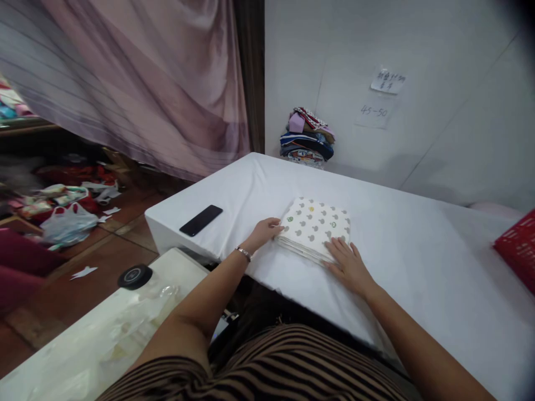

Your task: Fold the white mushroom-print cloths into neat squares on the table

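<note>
A folded white cloth [313, 225] with grey, green and yellow printed shapes lies on the white-covered table [376, 223], its layered edge facing me. At its left corner is my left hand [265, 231], fingers bent and touching the edge; whether it pinches a layer is too small to tell. My right hand [349, 267] rests on the cloth's near right corner, fingers spread, palm down, gripping nothing.
A black phone [201, 220] lies on the table's left part. Folded fabrics [307, 139] are stacked beyond the back edge. A red basket [518, 250] stands at the right. A lower white surface [96, 328] at the left holds a black round object [134, 277] and clear plastic.
</note>
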The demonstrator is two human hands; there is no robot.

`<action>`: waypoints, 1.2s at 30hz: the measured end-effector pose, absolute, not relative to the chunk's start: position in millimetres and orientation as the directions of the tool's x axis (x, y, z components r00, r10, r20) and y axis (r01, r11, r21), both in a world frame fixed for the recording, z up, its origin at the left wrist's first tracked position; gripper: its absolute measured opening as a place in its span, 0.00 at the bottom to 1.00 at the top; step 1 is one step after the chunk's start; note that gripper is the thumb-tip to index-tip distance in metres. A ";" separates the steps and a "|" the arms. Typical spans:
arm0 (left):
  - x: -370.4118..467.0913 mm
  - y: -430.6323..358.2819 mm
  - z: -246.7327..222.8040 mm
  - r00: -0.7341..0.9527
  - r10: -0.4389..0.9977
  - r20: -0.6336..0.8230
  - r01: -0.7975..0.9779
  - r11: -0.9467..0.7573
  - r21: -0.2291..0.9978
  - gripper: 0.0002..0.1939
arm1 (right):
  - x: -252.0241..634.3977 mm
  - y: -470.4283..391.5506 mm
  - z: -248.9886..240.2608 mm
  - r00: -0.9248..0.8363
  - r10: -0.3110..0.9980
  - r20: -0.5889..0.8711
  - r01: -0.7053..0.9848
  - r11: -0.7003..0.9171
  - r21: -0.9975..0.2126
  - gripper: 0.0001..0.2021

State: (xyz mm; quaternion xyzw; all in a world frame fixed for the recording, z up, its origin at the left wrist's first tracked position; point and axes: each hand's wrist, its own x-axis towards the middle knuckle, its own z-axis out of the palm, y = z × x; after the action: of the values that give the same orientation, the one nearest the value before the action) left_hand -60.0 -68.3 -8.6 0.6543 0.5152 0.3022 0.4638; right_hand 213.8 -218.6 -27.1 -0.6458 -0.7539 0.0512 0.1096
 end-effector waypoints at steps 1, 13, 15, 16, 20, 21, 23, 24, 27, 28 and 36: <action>-64.0 -72.9 -8.2 0.299 0.954 -0.033 0.409 -0.097 0.907 0.21 | 212.9 -217.4 -27.2 -0.150 0.981 0.122 0.961 0.174 -0.215 0.28; -63.4 -96.4 -21.4 0.315 0.918 0.239 0.570 -0.384 0.726 0.08 | 212.7 -207.4 -51.0 -0.284 0.927 0.243 0.946 0.313 -0.087 0.27; -63.3 -97.8 -21.1 0.270 0.943 0.197 0.639 -0.328 0.696 0.07 | 214.3 -208.9 -53.3 -0.298 0.918 0.262 0.942 0.327 -0.076 0.27; -64.2 -98.6 -20.7 0.257 0.952 0.168 0.667 -0.301 0.682 0.06 | 215.0 -209.4 -54.3 -0.303 0.914 0.270 0.940 0.333 -0.072 0.26; -70.8 -98.6 -16.3 0.250 0.967 0.046 0.704 -0.214 0.677 0.04 | 216.5 -209.4 -58.8 -0.313 0.901 0.300 0.937 0.345 -0.057 0.26; -72.3 -97.5 -14.2 0.262 0.965 0.018 0.704 -0.203 0.681 0.04 | 216.7 -208.9 -60.1 -0.316 0.897 0.309 0.936 0.348 -0.051 0.25; -73.5 -94.1 -8.9 0.296 0.955 -0.025 0.705 -0.201 0.680 0.06 | 216.9 -208.0 -62.5 -0.326 0.887 0.326 0.933 0.358 -0.041 0.25; -72.9 -91.8 -6.0 0.301 0.953 -0.036 0.704 -0.197 0.682 0.08 | 216.8 -207.6 -63.5 -0.329 0.884 0.333 0.931 0.362 -0.041 0.25; -64.6 -80.9 1.0 0.237 0.971 -0.042 0.685 -0.137 0.715 0.10 | 215.9 -207.9 -64.8 -0.320 0.886 0.336 0.928 0.364 -0.074 0.25; -59.8 -75.7 2.2 0.209 0.977 -0.038 0.678 -0.116 0.726 0.09 | 215.6 -208.5 -64.2 -0.313 0.892 0.326 0.927 0.362 -0.100 0.25; -12.9 -17.8 -0.8 0.214 0.965 -0.150 0.704 -0.046 0.709 0.16 | 231.2 -187.8 -34.3 0.069 0.972 0.224 0.759 0.094 -0.644 0.24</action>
State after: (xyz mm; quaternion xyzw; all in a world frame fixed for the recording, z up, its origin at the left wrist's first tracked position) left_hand -12.9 -17.8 -0.8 0.6981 0.5978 0.1885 0.3460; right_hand 231.2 -187.8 -34.3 -0.6530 -0.6627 0.1624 0.3287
